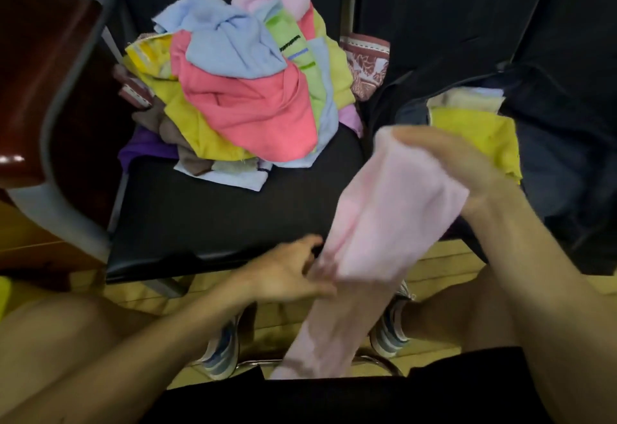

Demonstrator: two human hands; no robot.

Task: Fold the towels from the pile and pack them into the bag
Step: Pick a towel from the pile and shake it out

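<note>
Head view: a pink towel [384,223] hangs in a long band from right of centre down to the bottom middle of the frame. The right hand [467,170] grips its top end, fingers curled over the cloth. The left hand [283,273], low and centre, meets the towel's left edge; its fingers are blurred, so I cannot tell whether they pinch it or only touch it. The pile [247,90] of mixed towels lies on a black chair seat [217,216] at upper centre. At upper right a dark bag [551,143] stands open, with a folded yellow towel [467,126] at its mouth.

The step in hand looks like folding this towel. To do it well, the left hand should take the lower end firmly, bring it up to meet the top, line up the edges and smooth the cloth flat before it goes into the bag.
</note>
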